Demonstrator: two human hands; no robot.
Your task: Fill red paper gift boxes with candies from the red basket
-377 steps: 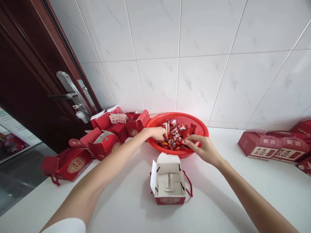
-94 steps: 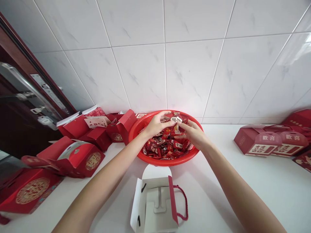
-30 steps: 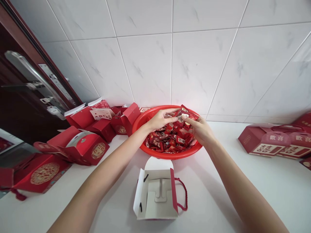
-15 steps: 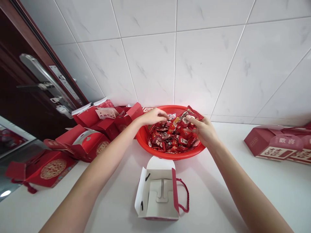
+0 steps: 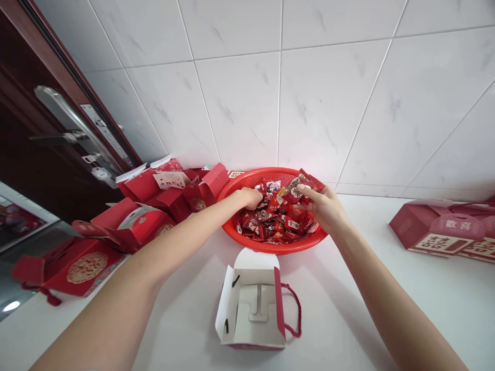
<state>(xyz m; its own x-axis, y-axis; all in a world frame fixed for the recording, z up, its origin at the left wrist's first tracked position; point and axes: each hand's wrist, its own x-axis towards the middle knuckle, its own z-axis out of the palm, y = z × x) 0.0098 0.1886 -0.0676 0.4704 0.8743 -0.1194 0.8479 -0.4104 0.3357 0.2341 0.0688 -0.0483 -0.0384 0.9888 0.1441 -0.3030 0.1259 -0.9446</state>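
Left hand: left hand (image 5: 252, 198) at left part of basket, down at the sweets pile (image 5: 266, 226); fingers curled, tips hidden, can't tell if gripping.
Right hand: right hand (image 5: 327, 206) over basket's right side; fingers grasping several red packets (image 5: 309, 181), thumb on top.
Basket: red basket (image 5: 275, 249), landmark, on table, against or close to wall; holds wrapped sweets.
Open box: open box (image 5: 253, 335) in front of basket, just beside it, flaps spread, pale inside up; red cord (image 5: 298, 312) on its right.
Risk, slip: held packets fan out under one thumb; a loose pinch could drop some back or over the rim.
Risk, snag: slick wrappers look tangled; left hand might drag extras up.
Risk, box: looks light; a sleeve or wrist brushing flap or cord could shift it.
Table: white table (image 5: 185, 324), smooth-looking; red boxes (image 5: 133, 226) left of basket, purplish-red boxes (image 5: 419, 221) well right.
Room: pale marbled wall tiles (image 5: 240, 118) behind basket; dark door (image 5: 23, 170) far left, metal handle (image 5: 58, 138), keys.
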